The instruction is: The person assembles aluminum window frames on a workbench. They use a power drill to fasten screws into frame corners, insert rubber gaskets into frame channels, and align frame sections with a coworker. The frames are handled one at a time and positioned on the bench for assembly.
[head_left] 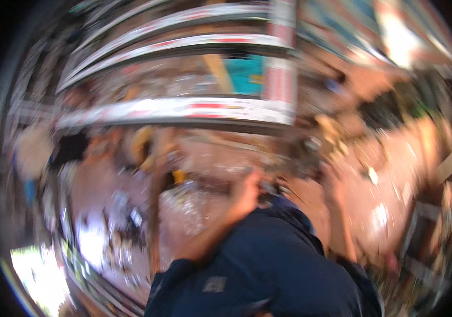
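Motion smears the whole view. My left hand (249, 191) is in the middle, just in front of my dark blue shirt (257, 259), beside a small dark shape I cannot make out. Its fingers are too blurred to read. Off to the right, my right hand (332, 185) reaches forward over the reddish floor, near a tan, lumpy object (332, 134). Whether either hand holds anything is not visible.
Ahead stands a shelf rack (183, 110) with white and red edge strips, a teal box (244, 74) on it. Clear, shiny litter (183, 203) and a brown upright post (155, 206) are at left. Dark bundles (381, 110) lie at far right.
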A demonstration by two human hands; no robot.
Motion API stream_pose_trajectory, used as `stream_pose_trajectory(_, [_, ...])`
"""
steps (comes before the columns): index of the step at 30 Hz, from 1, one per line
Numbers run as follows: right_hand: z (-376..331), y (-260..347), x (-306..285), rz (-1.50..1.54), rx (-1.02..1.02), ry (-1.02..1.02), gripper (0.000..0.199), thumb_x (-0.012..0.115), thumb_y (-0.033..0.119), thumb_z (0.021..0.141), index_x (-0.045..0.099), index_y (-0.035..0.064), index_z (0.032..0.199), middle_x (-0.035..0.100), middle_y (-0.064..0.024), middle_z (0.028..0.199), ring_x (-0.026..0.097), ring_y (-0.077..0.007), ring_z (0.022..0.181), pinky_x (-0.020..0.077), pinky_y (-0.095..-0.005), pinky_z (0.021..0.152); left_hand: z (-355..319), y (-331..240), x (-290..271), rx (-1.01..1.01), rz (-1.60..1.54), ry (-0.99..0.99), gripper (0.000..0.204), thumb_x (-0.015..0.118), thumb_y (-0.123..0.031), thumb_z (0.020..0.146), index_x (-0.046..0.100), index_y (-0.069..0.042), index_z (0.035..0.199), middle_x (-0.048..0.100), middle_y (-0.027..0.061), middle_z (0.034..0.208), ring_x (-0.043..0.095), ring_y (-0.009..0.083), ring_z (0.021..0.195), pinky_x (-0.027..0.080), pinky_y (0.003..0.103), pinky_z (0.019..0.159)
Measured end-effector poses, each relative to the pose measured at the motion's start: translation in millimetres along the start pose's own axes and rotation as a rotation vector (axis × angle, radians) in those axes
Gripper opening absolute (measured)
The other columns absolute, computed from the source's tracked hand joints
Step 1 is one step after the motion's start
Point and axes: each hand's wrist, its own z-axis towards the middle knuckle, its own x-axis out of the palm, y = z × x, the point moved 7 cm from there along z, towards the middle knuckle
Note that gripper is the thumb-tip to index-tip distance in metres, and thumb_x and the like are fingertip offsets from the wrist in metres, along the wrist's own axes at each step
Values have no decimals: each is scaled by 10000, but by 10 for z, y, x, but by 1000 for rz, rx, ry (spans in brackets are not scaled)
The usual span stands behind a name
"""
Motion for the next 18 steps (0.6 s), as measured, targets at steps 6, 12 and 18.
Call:
stream_pose_trajectory(6, [181,-135,217,-144,30,285,366,602,299,1101,626,12,1326,698,-143,1131,703,-248,1000,586,-383,911,-251,24,-165,133,-57,-216,329,574,-454,1110,684,-146,1147,711,14,872,598,109,680,443,294,528])
stream_pose_trajectory(12, [363,-254,506,-382,29,417,286,664,331,1067,650,49,1113,669,-88,965,675,-229,930,574,-382,834,-327,356,-738,243,-415,-434,320,628,-438,1089,702,-129,1056,655,-10,752,521,107,517,393,290,461])
stream_pose_trajectory(18, [444,-321,1544,-731,-140,682,260,639,295,1072,627,46,998,603,-53,877,607,-181,827,486,-305,767,-605,405,-1490,299,-566,-671,293,662,-330,1035,748,-77,916,681,35,737,601,146,550,450,336,468])
